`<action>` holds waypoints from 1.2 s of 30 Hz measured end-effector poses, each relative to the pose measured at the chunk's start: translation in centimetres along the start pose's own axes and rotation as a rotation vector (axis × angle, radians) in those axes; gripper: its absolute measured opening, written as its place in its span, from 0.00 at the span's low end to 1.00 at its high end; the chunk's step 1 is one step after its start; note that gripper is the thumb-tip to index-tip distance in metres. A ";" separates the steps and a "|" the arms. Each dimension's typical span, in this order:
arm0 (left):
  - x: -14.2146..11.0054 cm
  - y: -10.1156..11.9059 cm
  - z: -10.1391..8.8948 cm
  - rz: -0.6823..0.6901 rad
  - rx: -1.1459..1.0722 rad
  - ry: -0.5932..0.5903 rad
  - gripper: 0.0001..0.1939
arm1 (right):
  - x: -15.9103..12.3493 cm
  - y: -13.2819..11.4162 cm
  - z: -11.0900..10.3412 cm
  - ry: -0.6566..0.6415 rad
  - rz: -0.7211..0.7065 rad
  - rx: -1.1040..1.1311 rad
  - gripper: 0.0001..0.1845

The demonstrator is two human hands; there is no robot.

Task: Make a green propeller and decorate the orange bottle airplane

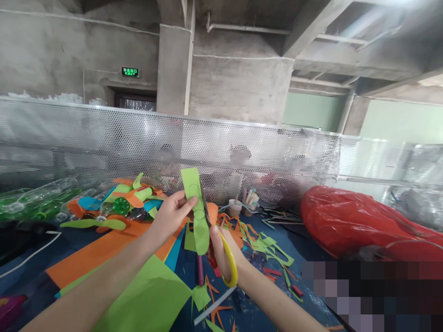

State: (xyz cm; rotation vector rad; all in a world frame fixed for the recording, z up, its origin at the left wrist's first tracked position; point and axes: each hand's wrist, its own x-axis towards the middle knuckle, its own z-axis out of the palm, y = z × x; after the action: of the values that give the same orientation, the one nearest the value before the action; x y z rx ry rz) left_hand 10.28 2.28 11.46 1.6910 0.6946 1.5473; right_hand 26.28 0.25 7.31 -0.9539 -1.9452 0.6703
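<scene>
- Left hand (175, 211): thumb and fingers pinch the green strip (196, 210), marked with drawn circles.
- Right hand (224, 249): fingers wrap the yellow-handled scissors (231, 265), blades along the strip's right edge.
- Below the strip: paper scraps (201, 296); to its lower left, the green sheet (143, 295).
- Right of the strip: two cups (235, 208), the right one holding pens or sticks; farther right, the red bag (356, 216), blue tabletop (294, 246) showing between.
- Far left of the strip: plastic bottles (44, 207).
</scene>
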 end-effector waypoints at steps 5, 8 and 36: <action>0.1 0.0 0.0 -0.009 -0.002 0.009 0.10 | 0.0 -0.1 0.0 0.001 0.003 0.024 0.36; 0.1 -0.1 -0.1 -0.014 -0.004 0.008 0.11 | 0.0 -0.4 0.0 -0.001 0.016 0.022 0.38; 0.1 0.5 -0.2 -0.043 -0.014 0.024 0.08 | 0.3 0.7 -0.1 -0.001 0.032 0.053 0.35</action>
State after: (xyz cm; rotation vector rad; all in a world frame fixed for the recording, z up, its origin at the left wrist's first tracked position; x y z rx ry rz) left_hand 10.09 2.06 11.93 1.6392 0.7263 1.5418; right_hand 26.47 0.84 6.98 -0.9537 -1.9072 0.7371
